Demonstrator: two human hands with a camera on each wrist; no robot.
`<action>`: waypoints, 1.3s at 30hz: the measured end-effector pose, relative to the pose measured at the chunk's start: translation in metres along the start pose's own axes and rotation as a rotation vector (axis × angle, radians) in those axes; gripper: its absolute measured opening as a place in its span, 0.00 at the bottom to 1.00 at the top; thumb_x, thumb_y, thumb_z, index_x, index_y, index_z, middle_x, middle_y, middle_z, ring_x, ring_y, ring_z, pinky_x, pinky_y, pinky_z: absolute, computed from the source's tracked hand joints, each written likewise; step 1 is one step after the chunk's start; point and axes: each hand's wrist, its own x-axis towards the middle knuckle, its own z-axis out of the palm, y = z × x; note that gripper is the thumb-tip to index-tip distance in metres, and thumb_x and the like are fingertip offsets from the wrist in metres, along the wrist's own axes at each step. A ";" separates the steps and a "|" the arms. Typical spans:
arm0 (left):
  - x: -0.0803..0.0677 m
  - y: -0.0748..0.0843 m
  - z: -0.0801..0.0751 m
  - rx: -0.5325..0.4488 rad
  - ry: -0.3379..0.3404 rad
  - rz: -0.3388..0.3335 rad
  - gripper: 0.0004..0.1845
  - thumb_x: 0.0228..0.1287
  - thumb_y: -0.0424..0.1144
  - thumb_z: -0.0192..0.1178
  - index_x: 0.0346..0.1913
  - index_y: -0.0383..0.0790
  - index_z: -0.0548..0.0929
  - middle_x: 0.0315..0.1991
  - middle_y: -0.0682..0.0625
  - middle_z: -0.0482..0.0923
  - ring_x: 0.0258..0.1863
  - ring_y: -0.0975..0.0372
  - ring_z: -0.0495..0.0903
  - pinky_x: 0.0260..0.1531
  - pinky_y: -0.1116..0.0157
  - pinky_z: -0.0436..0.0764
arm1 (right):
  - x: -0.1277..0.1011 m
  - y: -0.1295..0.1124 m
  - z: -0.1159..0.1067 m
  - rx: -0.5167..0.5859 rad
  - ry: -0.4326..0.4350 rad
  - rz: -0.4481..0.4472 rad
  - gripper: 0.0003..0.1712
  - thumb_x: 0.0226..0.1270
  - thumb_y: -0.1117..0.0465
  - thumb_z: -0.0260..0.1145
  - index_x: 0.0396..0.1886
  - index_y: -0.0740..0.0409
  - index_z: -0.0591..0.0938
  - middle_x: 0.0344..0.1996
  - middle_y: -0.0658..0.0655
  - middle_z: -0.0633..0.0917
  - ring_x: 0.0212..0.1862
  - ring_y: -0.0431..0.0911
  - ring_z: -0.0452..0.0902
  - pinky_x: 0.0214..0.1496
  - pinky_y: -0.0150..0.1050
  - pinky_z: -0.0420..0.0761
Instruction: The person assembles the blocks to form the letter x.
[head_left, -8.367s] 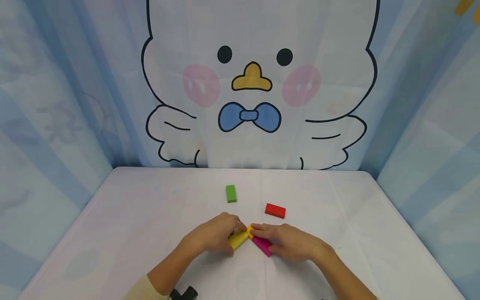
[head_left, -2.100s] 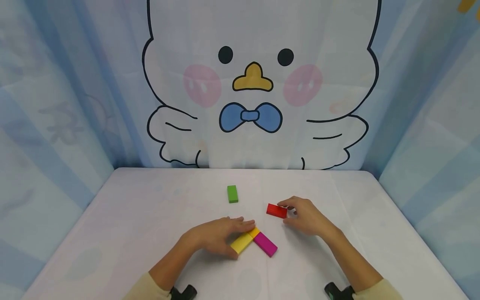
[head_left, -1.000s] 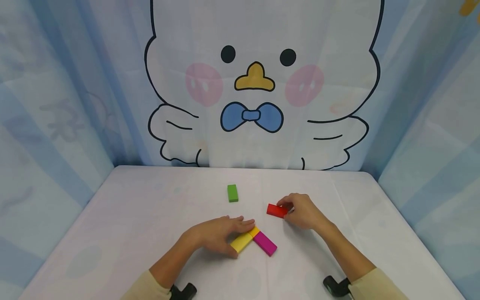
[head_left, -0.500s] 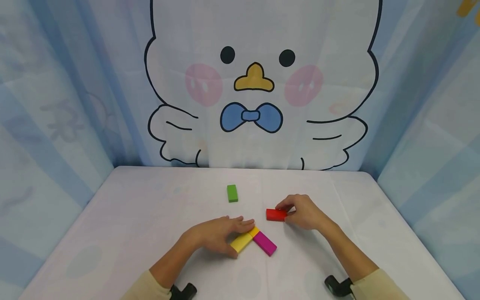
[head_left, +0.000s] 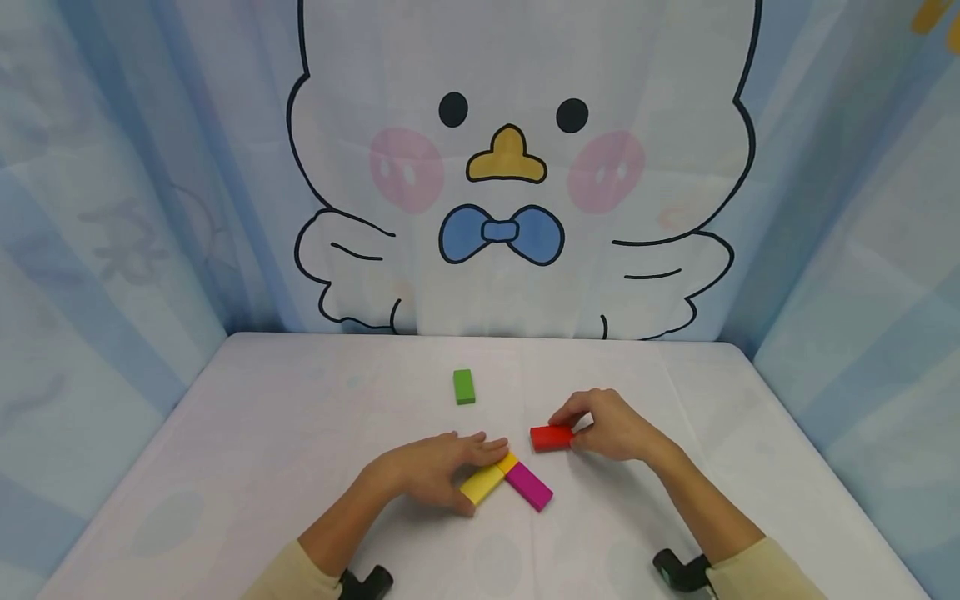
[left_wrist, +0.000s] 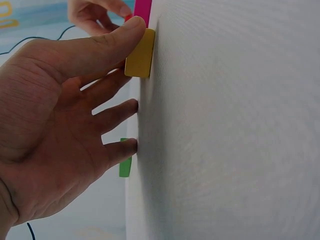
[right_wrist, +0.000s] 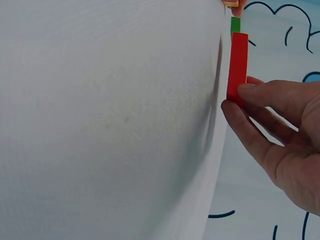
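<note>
Overhead, from the head view, the right hand [head_left: 611,427] pinched the red block [head_left: 551,437] by its right end, thumb and fingers curled round it, the block lying on the table [head_left: 262,467] just right of the yellow block [head_left: 482,483] and pink block [head_left: 528,487], which met at a corner. The left hand [head_left: 431,468] lay on the yellow block, fingers nearly straight, thumb at its near edge. A green block [head_left: 463,387] lay apart, farther back.

Next, in the left wrist view, the thumb [left_wrist: 107,42] pressed the yellow block [left_wrist: 140,54] against the cloth while the other fingers [left_wrist: 117,112] touched the table beside it; nothing was clasped. The pink block [left_wrist: 142,9] showed just beyond, the green one [left_wrist: 124,165] past the fingers.

Lastly, the right wrist view showed the red block [right_wrist: 237,65] held at one short end between thumb and fingertip [right_wrist: 255,90], the rest of it free.

It looked small, rigid and light, probably painted wood with smooth faces, so likely to slide easily on the cloth and pivot if held at one end only. A pinch across the two long sides near the middle should have steadied it better.
</note>
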 end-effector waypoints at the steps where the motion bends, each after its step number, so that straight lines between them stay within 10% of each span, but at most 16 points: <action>1: 0.000 0.000 0.000 0.000 0.000 -0.001 0.45 0.63 0.45 0.74 0.81 0.59 0.65 0.81 0.67 0.59 0.83 0.59 0.54 0.82 0.47 0.54 | 0.000 0.000 0.000 0.003 -0.006 -0.003 0.19 0.62 0.73 0.72 0.51 0.55 0.91 0.47 0.51 0.90 0.50 0.48 0.84 0.48 0.38 0.88; 39: -0.001 0.000 -0.001 -0.010 0.001 0.006 0.45 0.63 0.46 0.74 0.81 0.60 0.64 0.81 0.67 0.59 0.83 0.58 0.55 0.82 0.45 0.54 | 0.020 -0.009 0.005 0.097 -0.164 -0.097 0.18 0.64 0.74 0.71 0.50 0.56 0.91 0.46 0.52 0.89 0.51 0.49 0.83 0.51 0.39 0.89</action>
